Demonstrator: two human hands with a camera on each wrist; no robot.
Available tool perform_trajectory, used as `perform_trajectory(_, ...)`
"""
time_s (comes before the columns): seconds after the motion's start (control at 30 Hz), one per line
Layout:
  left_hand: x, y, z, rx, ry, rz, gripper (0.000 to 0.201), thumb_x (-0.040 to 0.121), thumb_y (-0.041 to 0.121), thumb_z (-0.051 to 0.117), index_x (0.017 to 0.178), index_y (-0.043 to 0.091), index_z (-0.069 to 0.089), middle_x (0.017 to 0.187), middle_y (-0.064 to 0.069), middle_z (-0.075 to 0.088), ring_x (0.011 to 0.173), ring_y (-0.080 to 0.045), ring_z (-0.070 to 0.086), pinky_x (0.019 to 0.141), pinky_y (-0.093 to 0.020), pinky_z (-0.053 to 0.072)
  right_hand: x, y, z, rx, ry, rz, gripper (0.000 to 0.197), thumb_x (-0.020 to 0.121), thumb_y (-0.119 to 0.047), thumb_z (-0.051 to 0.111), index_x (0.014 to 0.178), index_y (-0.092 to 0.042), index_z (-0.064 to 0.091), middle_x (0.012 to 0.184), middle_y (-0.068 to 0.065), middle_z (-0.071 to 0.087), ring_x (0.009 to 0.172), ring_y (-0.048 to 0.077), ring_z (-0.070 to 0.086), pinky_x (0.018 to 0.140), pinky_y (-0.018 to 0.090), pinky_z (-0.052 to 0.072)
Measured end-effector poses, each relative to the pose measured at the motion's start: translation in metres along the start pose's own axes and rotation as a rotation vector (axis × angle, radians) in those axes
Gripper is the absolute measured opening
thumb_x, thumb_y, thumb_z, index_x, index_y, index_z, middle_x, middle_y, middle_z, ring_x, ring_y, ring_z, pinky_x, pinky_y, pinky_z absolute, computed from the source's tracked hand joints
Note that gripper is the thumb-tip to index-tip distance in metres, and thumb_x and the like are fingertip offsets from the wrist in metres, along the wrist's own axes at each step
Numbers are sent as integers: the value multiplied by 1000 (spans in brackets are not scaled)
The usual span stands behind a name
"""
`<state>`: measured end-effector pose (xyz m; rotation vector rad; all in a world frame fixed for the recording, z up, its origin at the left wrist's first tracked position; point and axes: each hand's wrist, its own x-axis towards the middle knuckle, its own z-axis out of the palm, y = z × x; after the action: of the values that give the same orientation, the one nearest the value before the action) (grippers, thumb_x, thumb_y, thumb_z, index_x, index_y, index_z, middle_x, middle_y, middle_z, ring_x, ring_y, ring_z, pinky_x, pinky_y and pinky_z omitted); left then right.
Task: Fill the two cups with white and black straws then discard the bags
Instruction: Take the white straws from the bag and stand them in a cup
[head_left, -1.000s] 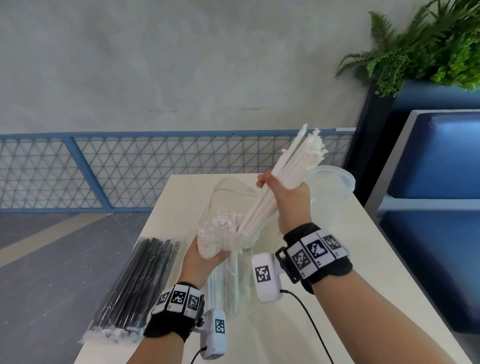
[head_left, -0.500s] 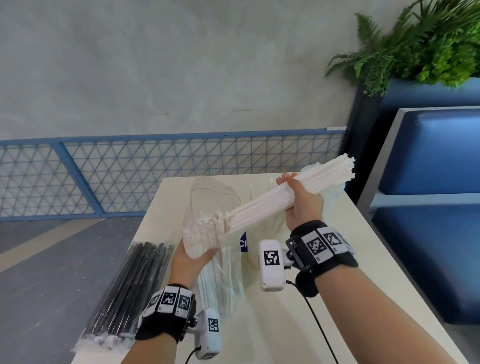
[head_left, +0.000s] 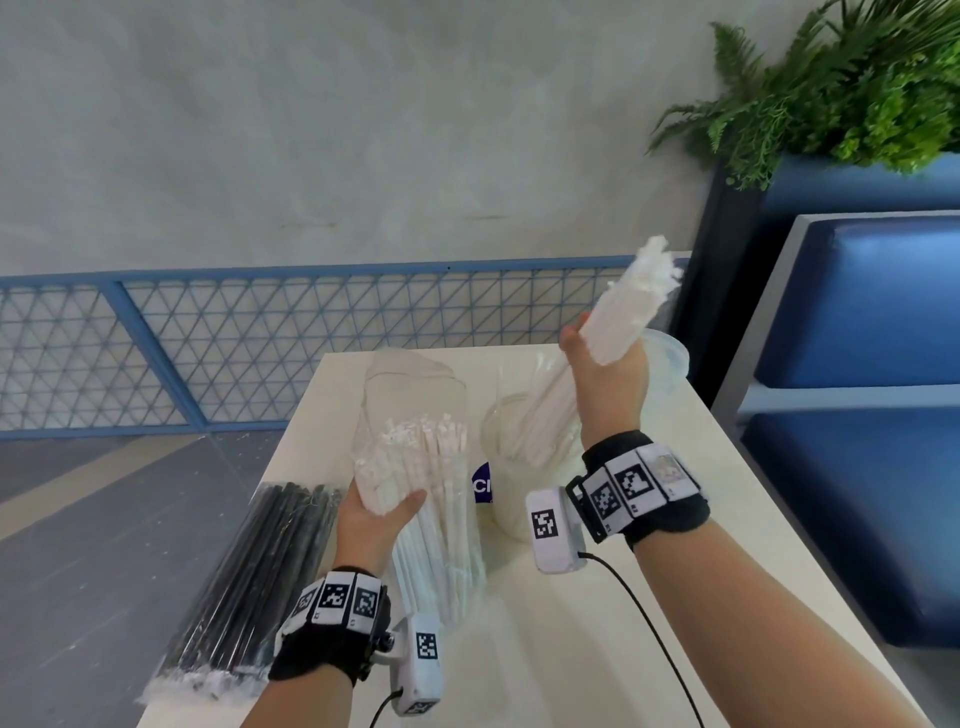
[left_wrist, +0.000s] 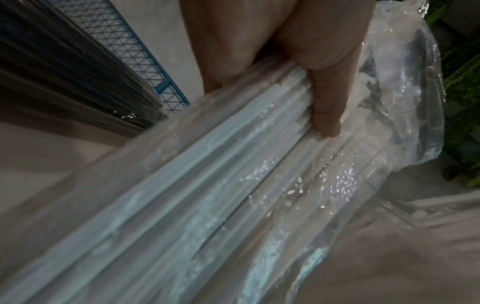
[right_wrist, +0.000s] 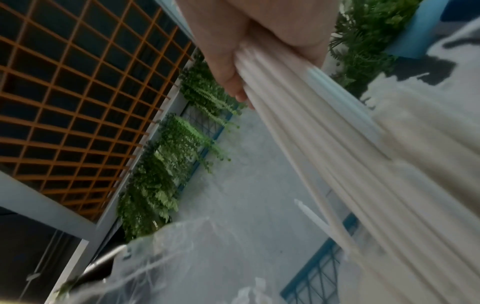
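Observation:
In the head view my left hand (head_left: 384, 512) grips a clear bag of white straws (head_left: 415, 467), which stands upright on the table with its mouth open. My right hand (head_left: 605, 364) grips a thick bundle of white straws (head_left: 641, 301), tilted up to the right. The bundle's lower ends reach into the near clear cup (head_left: 511, 499). A second clear cup (head_left: 667, 358) shows behind my right hand. A sealed bag of black straws (head_left: 260, 582) lies at the table's left edge. In the left wrist view my thumb (left_wrist: 327, 102) presses the bag (left_wrist: 207, 185). The right wrist view shows my fingers (right_wrist: 233, 82) round the bundle (right_wrist: 337, 144).
The pale table (head_left: 701, 519) is narrow, and the black straw bag overhangs its left edge. A blue mesh fence (head_left: 208, 353) runs behind it. A blue bench (head_left: 872, 322) and a planter with ferns (head_left: 831, 88) stand to the right.
My right hand has drawn the white bundle out of the bag, swung it right and stood it up, with its lower ends now in the near cup. My left hand still holds the bag.

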<state>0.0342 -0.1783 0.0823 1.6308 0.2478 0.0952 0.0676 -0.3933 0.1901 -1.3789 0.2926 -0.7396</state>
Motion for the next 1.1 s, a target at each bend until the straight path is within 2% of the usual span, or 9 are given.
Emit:
perform_trajectory(0.2, -5, 3, 2, 2, -22, -11, 49, 74, 6, 74, 117, 12, 50, 103, -1, 55, 101, -15, 49, 90, -24, 35, -6, 11, 7, -80, -106, -188, 38, 82, -3, 62, 111, -18, 43, 83, -9, 59, 68, -3, 58, 60, 4, 42)
perform_trajectory(0.3, -4, 1, 1, -5, -20, -19, 49, 72, 6, 76, 115, 10, 53, 103, -5, 59, 102, -20, 54, 88, -26, 39, -5, 19, 7, -174, -242, -284, 41, 85, 4, 51, 111, -26, 45, 88, -2, 61, 70, 10, 63, 61, 9, 43)
perform_trajectory(0.43, -3, 3, 4, 12, -21, -19, 48, 72, 5, 76, 114, 10, 52, 101, -5, 58, 98, -19, 53, 87, -28, 40, -3, 33, 8, -559, -512, -371, 28, 87, 7, 43, 88, -6, 67, 88, 4, 62, 66, 6, 51, 67, 21, 38)
perform_trajectory(0.57, -3, 2, 6, 12, -33, -24, 50, 72, 5, 76, 116, 9, 52, 100, -4, 58, 97, -18, 53, 88, -27, 39, 2, 39, -3, -664, -422, -393, 17, 89, -13, 55, 102, -12, 66, 112, 8, 59, 97, 22, 56, 90, 31, 43)
perform_trajectory(0.67, -1, 0, 4, -2, -26, -21, 47, 72, 4, 76, 112, 13, 52, 99, -3, 58, 96, -16, 53, 87, -26, 38, -6, 42, -22, -615, -326, -308, 50, 80, -42, 66, 124, -26, 51, 136, 5, 40, 125, 21, 38, 105, 33, 32)
perform_trajectory(0.77, 1, -3, 4, -1, -29, -30, 48, 71, 5, 76, 113, 10, 53, 101, -5, 60, 99, -19, 55, 88, -27, 40, -14, 45, -33, -446, -455, -128, 78, 74, -45, 71, 138, -33, 30, 146, 2, 23, 131, 11, 30, 102, 24, 26)
perform_trajectory(0.9, 1, -3, 6, -4, -31, -27, 48, 71, 5, 77, 113, 11, 54, 102, -5, 61, 99, -20, 56, 87, -27, 40, -16, 57, -36, -258, -302, -130, 101, 60, -57, 67, 143, -34, 15, 150, -1, 11, 139, 15, 19, 113, 34, 21)
perform_trajectory(1.03, 0, -4, 5, -16, -49, -17, 49, 71, 6, 77, 112, 16, 51, 104, -3, 60, 101, -19, 55, 89, -27, 39, -21, 64, -39, -296, -421, -25, 115, 58, -40, 81, 145, -29, 7, 153, -4, 3, 137, 4, 10, 112, 29, 16)
perform_trajectory(1.1, -1, -5, 6, -16, -56, -19, 50, 71, 7, 77, 113, 17, 52, 105, -3, 61, 102, -20, 55, 89, -28, 39, -24, 67, -37, -474, -522, -93, 121, 58, -28, 87, 146, -20, 4, 154, -1, 0, 143, 10, 3, 114, 28, 15)
